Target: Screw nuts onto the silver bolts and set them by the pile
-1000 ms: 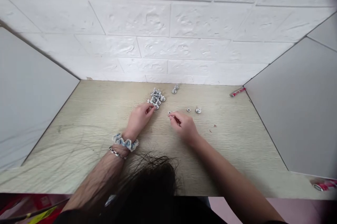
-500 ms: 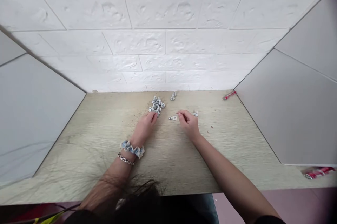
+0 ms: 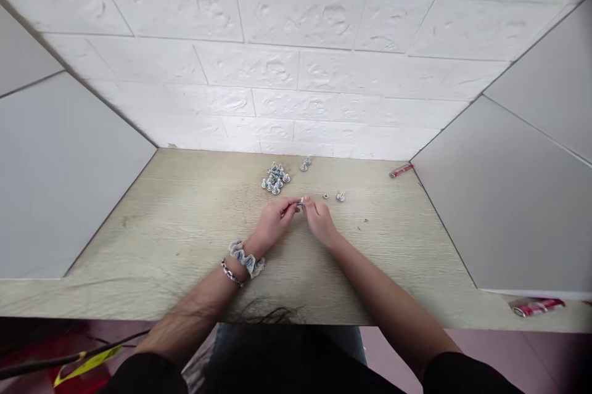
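left hand (image 3: 274, 220) has left screw pile (image 3: 275, 179) | right hand (image 3: 319, 220) has moved in | both pinch one small metal part (image 3: 300, 201) just in front of pile

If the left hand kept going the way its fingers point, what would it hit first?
The left hand would meet the small metal part pinched between both hands, then probably the right hand.

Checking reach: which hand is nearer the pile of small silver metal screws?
Left. The left hand is just in front of the pile of small silver screws; the right hand is farther right.
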Motion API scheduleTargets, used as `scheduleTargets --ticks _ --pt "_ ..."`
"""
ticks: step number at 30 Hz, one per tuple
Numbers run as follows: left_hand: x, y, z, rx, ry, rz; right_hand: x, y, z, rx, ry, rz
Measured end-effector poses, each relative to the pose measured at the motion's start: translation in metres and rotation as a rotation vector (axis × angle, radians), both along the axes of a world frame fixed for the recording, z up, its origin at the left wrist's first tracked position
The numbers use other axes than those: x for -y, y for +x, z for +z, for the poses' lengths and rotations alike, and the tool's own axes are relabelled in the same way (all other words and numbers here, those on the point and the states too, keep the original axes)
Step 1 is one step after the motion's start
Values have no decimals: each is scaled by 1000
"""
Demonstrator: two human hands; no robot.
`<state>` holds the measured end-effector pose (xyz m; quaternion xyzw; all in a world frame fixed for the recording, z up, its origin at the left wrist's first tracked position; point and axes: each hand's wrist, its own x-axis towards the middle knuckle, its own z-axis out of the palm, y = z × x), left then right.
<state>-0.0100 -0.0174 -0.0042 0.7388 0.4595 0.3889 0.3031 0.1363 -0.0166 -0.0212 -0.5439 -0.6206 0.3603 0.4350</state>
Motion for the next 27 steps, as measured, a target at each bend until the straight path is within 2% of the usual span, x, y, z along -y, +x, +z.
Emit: scheduleTargets --ticks 4,8,12,18,21,27 --pt "-4 -5 1 -67 55 -30 0 0 1 18 24 60" --pt "-7 -6 -1 -49 -4 -36 1 2 2 82 29 98" --pt "-10 -6 -3 -69 -65 -10 0 2 2 136 51 105" --pt "-16 -4 -3 -139 -77 8 1 -2 1 253 99 52" --pt "-17 0 -3 -243 -87 41 2 -5 0 354 126 26" --pt "-16 17 3 -646 -33 135 1 -9 2 511 100 -49"
